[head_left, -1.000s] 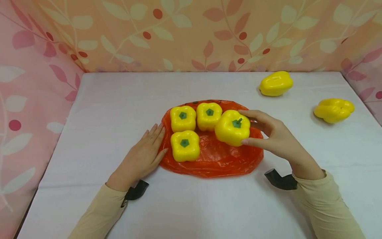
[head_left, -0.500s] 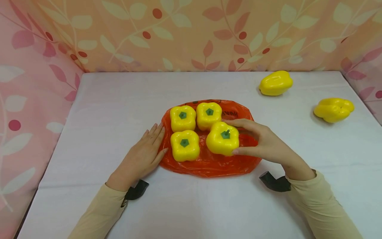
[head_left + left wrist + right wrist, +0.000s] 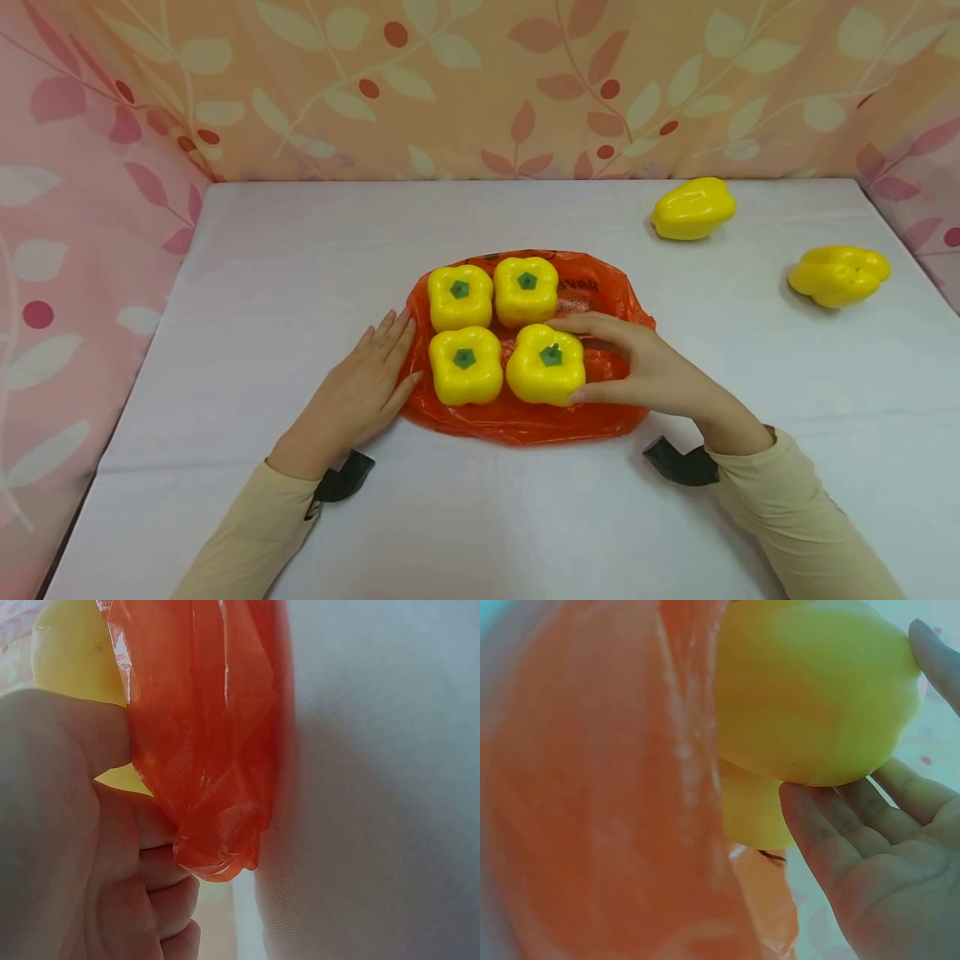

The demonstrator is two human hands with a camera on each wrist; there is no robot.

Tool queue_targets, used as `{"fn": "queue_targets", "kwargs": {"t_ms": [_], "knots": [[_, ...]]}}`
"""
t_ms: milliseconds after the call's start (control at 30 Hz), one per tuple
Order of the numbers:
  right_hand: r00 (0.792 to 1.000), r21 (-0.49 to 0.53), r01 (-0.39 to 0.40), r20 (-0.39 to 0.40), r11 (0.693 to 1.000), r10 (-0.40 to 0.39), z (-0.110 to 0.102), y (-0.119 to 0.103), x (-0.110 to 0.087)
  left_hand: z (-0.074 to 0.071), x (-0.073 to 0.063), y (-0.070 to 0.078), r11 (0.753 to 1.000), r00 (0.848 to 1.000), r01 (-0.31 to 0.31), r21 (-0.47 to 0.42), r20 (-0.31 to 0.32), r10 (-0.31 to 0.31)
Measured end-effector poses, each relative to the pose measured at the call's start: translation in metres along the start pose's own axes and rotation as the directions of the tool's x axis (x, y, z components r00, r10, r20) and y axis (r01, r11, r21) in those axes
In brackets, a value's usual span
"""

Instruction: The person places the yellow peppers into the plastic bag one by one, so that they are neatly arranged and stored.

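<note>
In the head view my right hand holds a yellow bell pepper between thumb and fingers, its green stem facing up. That pepper is upright inside a red plastic bag with rolled-down sides. Three more yellow peppers stand in the bag: one at the back left, one at the back middle, one at the front left. My left hand, fingers straight, rests against the bag's left side. The right wrist view shows the gripped pepper above the bag's edge.
Two more yellow peppers lie on their sides on the white-covered table: one near the back edge, the other farther right. A leaf-patterned curtain borders the table's back and sides.
My right hand has carried the bell pepper left and toward me, down into the front of the bag beside the front-left pepper. The left hand has stayed in place.
</note>
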State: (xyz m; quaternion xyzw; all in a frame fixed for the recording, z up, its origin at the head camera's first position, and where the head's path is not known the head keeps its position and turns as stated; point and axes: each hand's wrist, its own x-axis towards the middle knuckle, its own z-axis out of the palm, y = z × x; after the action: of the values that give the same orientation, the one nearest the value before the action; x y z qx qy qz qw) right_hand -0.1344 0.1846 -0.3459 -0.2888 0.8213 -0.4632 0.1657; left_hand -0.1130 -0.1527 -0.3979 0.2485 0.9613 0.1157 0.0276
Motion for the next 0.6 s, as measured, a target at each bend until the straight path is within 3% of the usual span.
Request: {"fn": "queue_targets", "kwargs": {"t_ms": [200,600], "knots": [[1.0,-0.015,0.027,0.012,1.0,-0.027,0.0034,0.0031,0.0016,-0.0002,0.0002,0.0003,1.0,1.0,-0.007,0.001,-0.006,0.007],[0.998,-0.044,-0.043,0.051,0.998,0.046,0.006,0.0066,0.0031,-0.0006,-0.0004,0.0006,1.0,1.0,0.001,0.001,0.004,-0.001]]}}
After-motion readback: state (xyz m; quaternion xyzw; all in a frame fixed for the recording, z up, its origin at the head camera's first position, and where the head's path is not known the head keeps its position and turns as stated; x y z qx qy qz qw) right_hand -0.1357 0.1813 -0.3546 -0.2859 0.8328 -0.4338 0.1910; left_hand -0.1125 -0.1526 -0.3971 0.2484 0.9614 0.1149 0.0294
